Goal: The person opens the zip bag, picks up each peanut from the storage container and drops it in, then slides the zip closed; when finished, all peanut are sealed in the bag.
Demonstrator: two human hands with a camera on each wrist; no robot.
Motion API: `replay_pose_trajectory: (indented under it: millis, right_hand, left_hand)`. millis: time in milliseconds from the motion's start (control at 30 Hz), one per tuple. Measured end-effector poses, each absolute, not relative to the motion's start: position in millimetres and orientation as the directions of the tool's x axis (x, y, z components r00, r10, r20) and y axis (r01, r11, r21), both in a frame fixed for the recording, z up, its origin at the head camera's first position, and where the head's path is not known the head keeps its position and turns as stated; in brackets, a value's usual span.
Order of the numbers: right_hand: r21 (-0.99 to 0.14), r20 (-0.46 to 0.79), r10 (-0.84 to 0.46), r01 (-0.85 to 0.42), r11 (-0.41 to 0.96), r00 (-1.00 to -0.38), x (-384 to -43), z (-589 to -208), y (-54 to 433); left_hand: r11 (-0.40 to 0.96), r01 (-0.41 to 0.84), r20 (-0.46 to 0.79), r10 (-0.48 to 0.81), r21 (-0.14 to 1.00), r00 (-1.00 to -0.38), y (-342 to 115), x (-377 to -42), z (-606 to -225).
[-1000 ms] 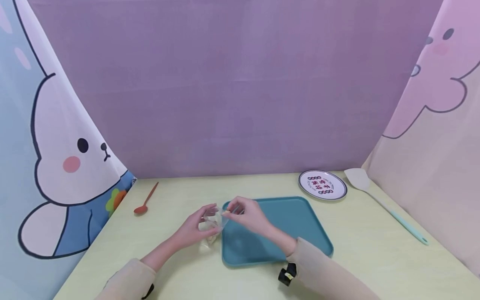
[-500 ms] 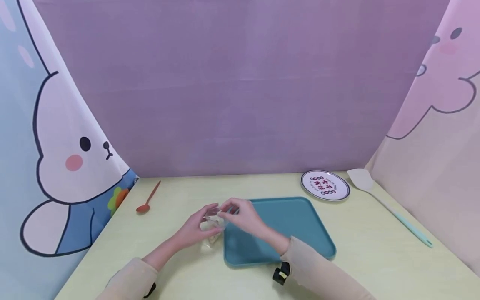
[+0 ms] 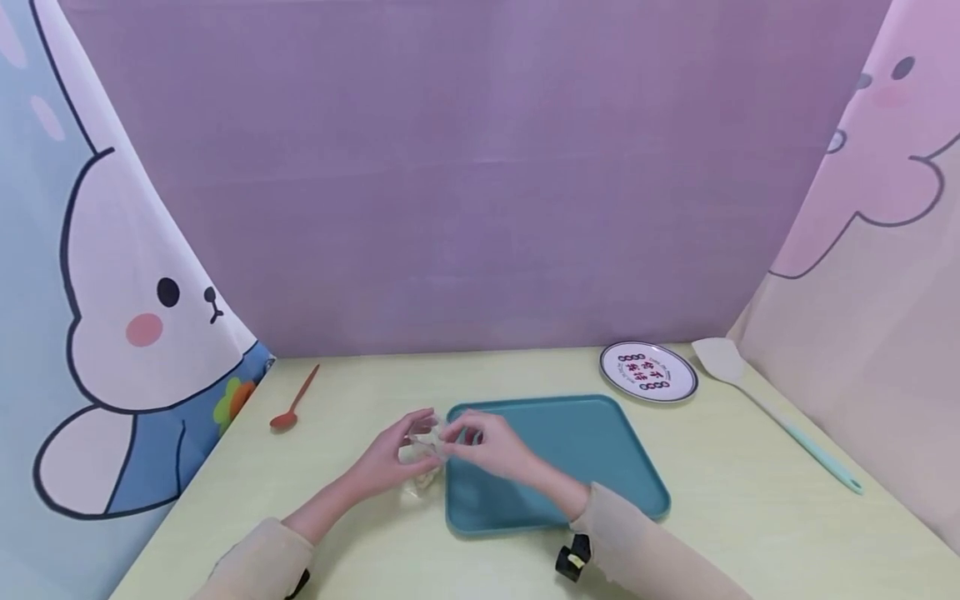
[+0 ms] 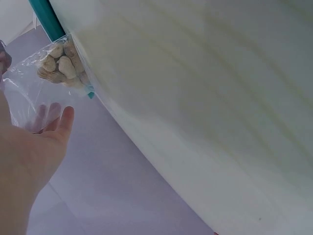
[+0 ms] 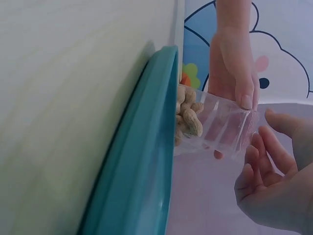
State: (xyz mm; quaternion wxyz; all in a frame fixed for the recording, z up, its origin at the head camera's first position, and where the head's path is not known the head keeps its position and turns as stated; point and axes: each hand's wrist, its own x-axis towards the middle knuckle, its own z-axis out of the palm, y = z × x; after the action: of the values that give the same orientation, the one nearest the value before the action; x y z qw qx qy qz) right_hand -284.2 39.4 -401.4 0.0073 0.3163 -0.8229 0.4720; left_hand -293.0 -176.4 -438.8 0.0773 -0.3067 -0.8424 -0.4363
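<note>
A clear plastic bag of peanuts hangs between my hands, beside the left edge of a teal tray [image 3: 555, 458]. Peanuts [image 5: 190, 115] gather in the bottom of the bag [image 5: 222, 122], and its upper part is flat and see-through. My left hand [image 3: 386, 454] grips the bag near its mouth, thumb on one side and fingers on the other; the left wrist view shows this hand [image 4: 36, 152] beside the film. At the bag's top edge, my right hand [image 3: 491, 442] has curled fingers and pinches the rim, though its fingertips partly hide the contact.
A red spoon [image 3: 283, 421] lies at the left of the pale yellow table [image 3: 375, 550]. Back right stands a printed white plate [image 3: 648, 372]. Beyond it a spatula [image 3: 780, 417] with a pale green handle lies along the right side. A purple cloth [image 3: 480, 183] closes off the back.
My right hand has shifted left and slightly down along the bag's top edge. The left hand keeps its hold in nearly the same place; the view itself shifts slightly.
</note>
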Motion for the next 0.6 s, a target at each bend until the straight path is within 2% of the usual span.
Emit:
replay_pose_trajectory:
  millis: [367, 600]
  right_hand:
    - [-0.786, 0.281, -0.544, -0.515, 0.343, -0.791, -280.5, -403.7, 33.5]
    - [-0.75, 0.341, -0.527, -0.563, 0.346, -0.778, -287.0, -407.2, 37.4]
  left_hand:
    - [0.437, 0.584, 0.387, 0.461, 0.684, -0.798, -177.1, -292.6, -441.1]
    - [0.494, 0.567, 0.389, 0.421, 0.66, -0.819, -178.0, -293.6, -439.5]
